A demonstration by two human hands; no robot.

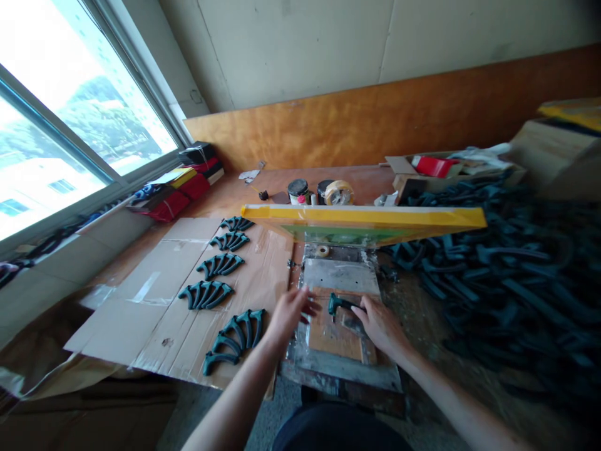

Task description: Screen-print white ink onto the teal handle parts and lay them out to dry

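Note:
My right hand (377, 321) pinches the tail end of a dark green curved plastic handle piece (339, 303) with a wider head. The piece is over a wooden board (323, 335) on a paint-smeared metal base (340, 272). Just left of it is my left hand (295, 309), its fingers apart and holding nothing; they do not touch the piece. Beyond both hands, a screen frame (366, 217) edged in yellow tape stands tilted up above the base. On the cardboard sheet (154, 313) at left, similar green pieces (206, 294) lie fanned out in several groups.
A large heap of green pieces (521, 275) covers the right side. Behind the frame stand a paint can (298, 190) and a tape roll (339, 193). An open carton (436, 181) is at back right. Red and black boxes (188, 191) line the window side.

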